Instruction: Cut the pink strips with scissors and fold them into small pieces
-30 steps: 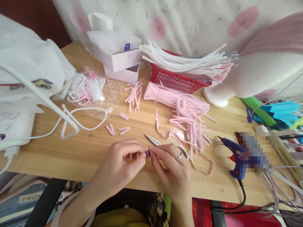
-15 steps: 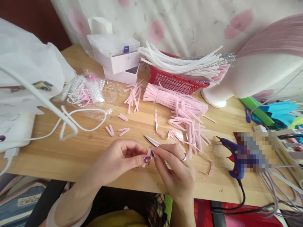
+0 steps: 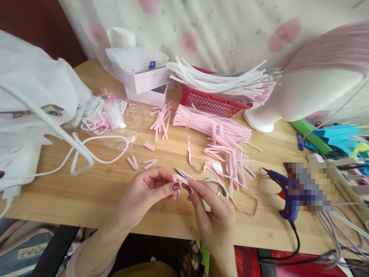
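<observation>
Floral white curtain (image 3: 225, 36) hangs behind your wooden tabletop (image 3: 95, 202), where a red plastic basket (image 3: 215, 102) full of white and pink stems stands against it. Well in front of that basket, on your side of it, you hold a short pink chenille stem (image 3: 181, 179). Its long axis runs roughly left to right, the right end tipped slightly toward you; the bent end points left. Your left hand (image 3: 144, 196) is narrow, thumb and fingers closed on the bent end, and your right hand (image 3: 215, 215) pinches the other end, a ring on one finger. Between basket and hands lie a bundle of pink chenille stems (image 3: 201, 120), a pink tape measure (image 3: 189, 148) and partly hidden scissors (image 3: 181, 173), their blade just beside your fingers. Left of the basket sit white boxes (image 3: 147, 82); in front and to its left are three folded pink pieces (image 3: 150, 163). Right of it stands a mannequin head (image 3: 314, 92), and nearer you on that side lies a blue glue gun (image 3: 284, 184).
</observation>
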Demonstrator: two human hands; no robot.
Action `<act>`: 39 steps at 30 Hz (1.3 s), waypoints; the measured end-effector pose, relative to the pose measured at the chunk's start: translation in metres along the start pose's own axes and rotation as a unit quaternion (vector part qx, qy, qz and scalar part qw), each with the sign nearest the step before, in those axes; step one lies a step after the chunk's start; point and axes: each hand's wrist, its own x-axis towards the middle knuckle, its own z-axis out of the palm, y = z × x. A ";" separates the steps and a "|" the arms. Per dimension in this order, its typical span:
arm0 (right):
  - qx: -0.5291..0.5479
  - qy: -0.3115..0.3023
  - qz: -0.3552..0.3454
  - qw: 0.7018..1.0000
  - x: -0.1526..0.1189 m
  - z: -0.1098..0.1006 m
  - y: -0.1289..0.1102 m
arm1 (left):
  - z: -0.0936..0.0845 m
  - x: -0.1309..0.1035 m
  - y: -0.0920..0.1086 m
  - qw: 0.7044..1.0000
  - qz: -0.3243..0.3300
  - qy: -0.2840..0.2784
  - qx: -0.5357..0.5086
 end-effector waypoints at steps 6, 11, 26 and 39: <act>0.007 -0.002 -0.028 1.000 -0.002 0.005 -0.006 | 0.004 -0.001 0.001 0.999 0.021 0.031 -0.002; 0.039 -0.036 -0.012 0.999 -0.002 0.002 -0.008 | 0.003 -0.002 0.001 0.999 0.033 0.020 0.002; 0.071 -0.053 0.027 0.996 0.001 0.000 -0.007 | -0.006 -0.005 0.004 0.997 0.050 0.014 0.056; 0.002 -0.126 -0.020 0.992 0.018 -0.005 -0.009 | -0.014 -0.018 0.015 0.958 0.123 0.016 0.257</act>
